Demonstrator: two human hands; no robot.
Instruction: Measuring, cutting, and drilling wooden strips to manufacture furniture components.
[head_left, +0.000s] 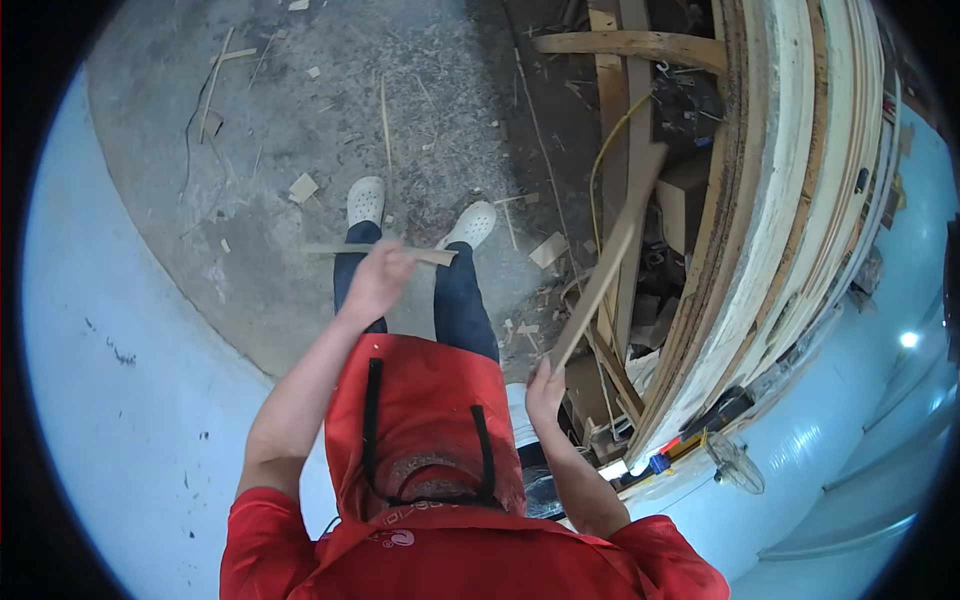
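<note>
My left hand [380, 282] is closed round a short, thin strip of wood [436, 257], which lies crosswise in front of my legs. The hand and the strip are smeared by motion. Over on the right, my right hand [545, 396] grips the near end of a long narrow wooden board [612, 262]. That board slants up and away to the right, its far end reaching over the gap beside the stacked timber. The strip and the board are apart from each other.
A tall stack of long planks [790, 150] curves along the right side. Beside it are a brown box [685, 200], a yellow cord [608, 150] and a wire-caged fan [735, 462]. Wood scraps [303, 187] litter the concrete floor [270, 110]. A pale wall [120, 400] stands left.
</note>
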